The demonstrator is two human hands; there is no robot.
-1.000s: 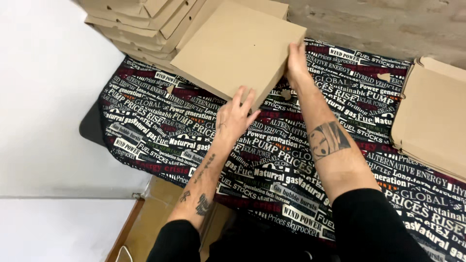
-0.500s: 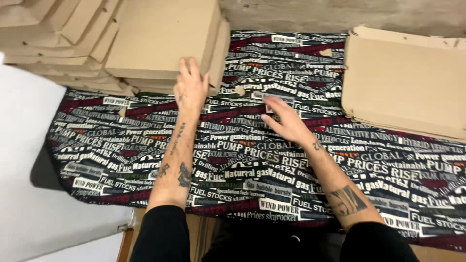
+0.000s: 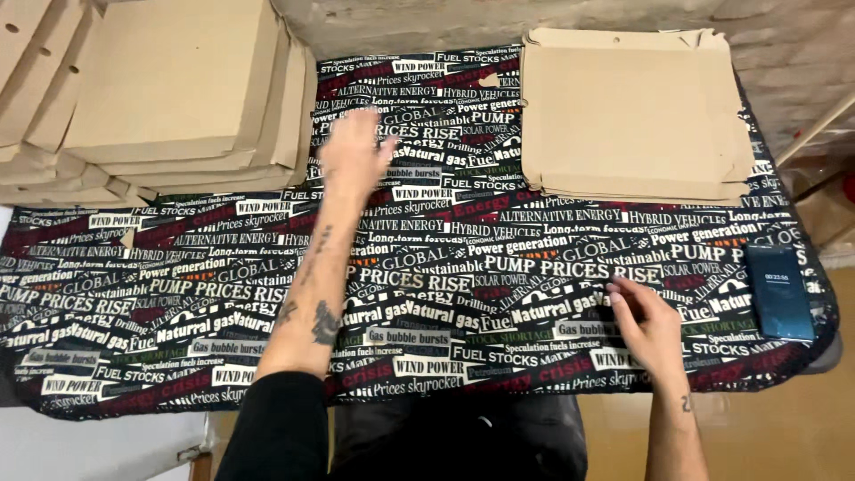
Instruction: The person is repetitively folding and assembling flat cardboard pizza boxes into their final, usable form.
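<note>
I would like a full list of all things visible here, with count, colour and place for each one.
folded cardboard boxes: one pile, exact count unclear, brown, far left
flat cardboard blanks: one stack, brown, far right
printed cloth: one, black with white and red lettering, covering the table
phone: one, dark with bluish screen, right edge of the cloth
left hand: one, blurred, over the cloth beside the boxes, empty
right hand: one, flat on the cloth near the front, empty

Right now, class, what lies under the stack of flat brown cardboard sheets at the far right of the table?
The stack of flat brown cardboard sheets rests on the black tablecloth printed with headlines. The cloth beneath it is covered, and the table itself is hidden.
</note>
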